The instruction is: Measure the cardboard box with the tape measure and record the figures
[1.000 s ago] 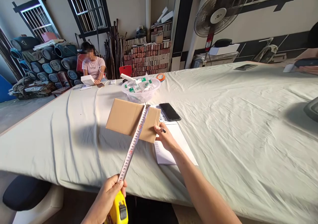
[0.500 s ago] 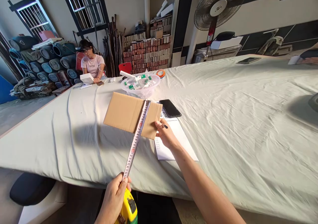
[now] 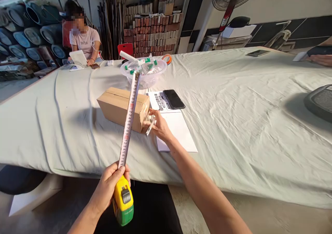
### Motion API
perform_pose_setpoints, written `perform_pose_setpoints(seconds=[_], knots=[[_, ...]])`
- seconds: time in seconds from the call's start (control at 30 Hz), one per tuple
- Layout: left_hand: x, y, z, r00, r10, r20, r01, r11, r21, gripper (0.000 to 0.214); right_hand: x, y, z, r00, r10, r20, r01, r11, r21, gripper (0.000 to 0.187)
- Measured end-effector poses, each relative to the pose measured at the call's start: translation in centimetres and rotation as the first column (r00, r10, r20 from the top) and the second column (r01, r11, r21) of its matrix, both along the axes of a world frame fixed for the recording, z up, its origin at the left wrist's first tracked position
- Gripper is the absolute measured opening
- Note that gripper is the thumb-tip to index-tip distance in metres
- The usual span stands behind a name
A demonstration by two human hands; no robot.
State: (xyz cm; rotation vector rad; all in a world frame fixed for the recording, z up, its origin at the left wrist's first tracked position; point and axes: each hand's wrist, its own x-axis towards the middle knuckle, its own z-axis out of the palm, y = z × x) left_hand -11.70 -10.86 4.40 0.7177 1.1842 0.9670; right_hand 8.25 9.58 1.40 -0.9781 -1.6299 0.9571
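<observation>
My left hand (image 3: pixel 110 182) grips a yellow and green tape measure (image 3: pixel 123 203) just past the table's front edge. Its extended blade (image 3: pixel 127 130) slants up and away, passing in front of a brown cardboard box (image 3: pixel 114 104). The box lies on the cloth-covered table. My right hand (image 3: pixel 159 127) is at the box's right end with a silver pen (image 3: pixel 150 127) held in its fingers. The fingertips reach the box's end face; how firmly they touch it I cannot tell. White paper sheets (image 3: pixel 177 132) lie under and beside this hand, with a black phone (image 3: pixel 174 99) on top.
A clear plastic basin (image 3: pixel 145 76) of bottles stands behind the box, near an orange tape roll (image 3: pixel 167 58). Another person (image 3: pixel 85 40) sits at the far left, holding a white object. At the right are a tablet (image 3: pixel 258 53), another person's hand (image 3: pixel 321 59) and a dark grey object (image 3: pixel 320 102).
The box has gone from tilted up in my right hand to lying on the table. The tape blade is now clear of its face. The view has shifted downward.
</observation>
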Motion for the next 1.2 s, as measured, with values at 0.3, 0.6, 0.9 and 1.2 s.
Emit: perform_pose_setpoints(seconds=[0.3,0.6,0.9,1.2], knots=[[5.9,5.0,-0.8,0.857,-0.108,0.504,0.159,0.986,-0.059,0.037,5.6,-3.7,1.3,0.974,-0.216,-0.072,0.203,0.967,-0.153,0.046],[8.3,7.3,-2.0,0.712,-0.018,0.702,0.253,0.939,-0.233,0.023,5.5,-9.6,-0.6,0.975,-0.222,0.031,0.223,0.955,-0.194,0.014],[7.5,7.2,-1.8,0.710,-0.087,0.698,0.308,0.931,-0.196,0.019,4.3,-9.8,-1.4,0.945,-0.245,0.219,0.277,0.952,-0.133,0.014],[7.2,6.9,-2.6,0.698,-0.141,0.702,0.345,0.926,-0.156,0.008,4.1,-10.0,-1.7,0.952,-0.236,0.194,0.269,0.948,-0.168,0.013]])
